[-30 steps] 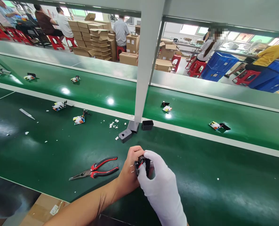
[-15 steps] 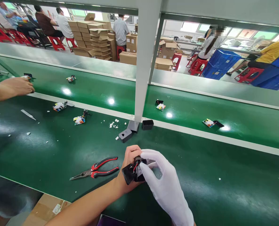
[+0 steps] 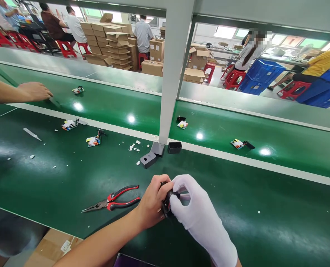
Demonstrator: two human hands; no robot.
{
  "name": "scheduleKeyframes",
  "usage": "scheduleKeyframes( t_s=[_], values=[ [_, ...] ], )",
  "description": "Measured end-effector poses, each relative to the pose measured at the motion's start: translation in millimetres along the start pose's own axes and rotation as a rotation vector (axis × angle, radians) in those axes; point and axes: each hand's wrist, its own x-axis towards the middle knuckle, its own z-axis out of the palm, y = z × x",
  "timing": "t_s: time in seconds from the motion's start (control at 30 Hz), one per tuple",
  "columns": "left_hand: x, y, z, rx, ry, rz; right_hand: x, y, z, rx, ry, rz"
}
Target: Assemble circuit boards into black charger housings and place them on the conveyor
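Observation:
My bare left hand is wrapped round a small black plastic case, with a bit of red showing at its opening. My right hand, in a white glove, pinches the same case from the other side. Much of the case is hidden by fingers. Left of my hands lie long-nose pliers with red and black handles. Just beyond are two grey-black housings, one with a small cutout and one leaning behind it. An open black housing stands beside them.
Two circuit boards, one nearer and one farther, lie on the green table beside white crumbs. More boards ride the green belt behind a white rail. A co-worker's hand reaches over the belt at left. A white post stands ahead.
The case has turned between my hands, so its loose black flap and inside show less. Boards on the belt have shifted left. The co-worker's hand has moved right, off the board it was at.

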Motion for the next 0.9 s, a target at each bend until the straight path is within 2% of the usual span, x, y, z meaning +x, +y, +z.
scheduleKeyframes(
  t_s=[0.13, 0.33, 0.43, 0.5, 0.63, 0.9],
  values=[
    [5, 0, -1.8, 0.062, 0.005, 0.045, 1, 1, 1, -0.018, -0.002, -0.018],
    [2, 1, 1.5, 0.103, 0.046, 0.042, 2, 4, 2, -0.015, 0.012, -0.094],
    [4, 2, 1.3, 0.002, 0.019, -0.006, 3, 8, 1, 0.079, -0.011, -0.032],
    [6, 4, 1.0, -0.130, -0.006, -0.098, 4, 12, -1, 0.167, -0.048, 0.010],
    [10, 8, 0.6, -0.292, 0.020, -0.235, 7, 21, -7, 0.263, -0.087, -0.064],
    [22, 16, -4.8, -0.361, 0.041, -0.237, 5, 25, -7, 0.302, -0.072, -0.104]
  ],
)
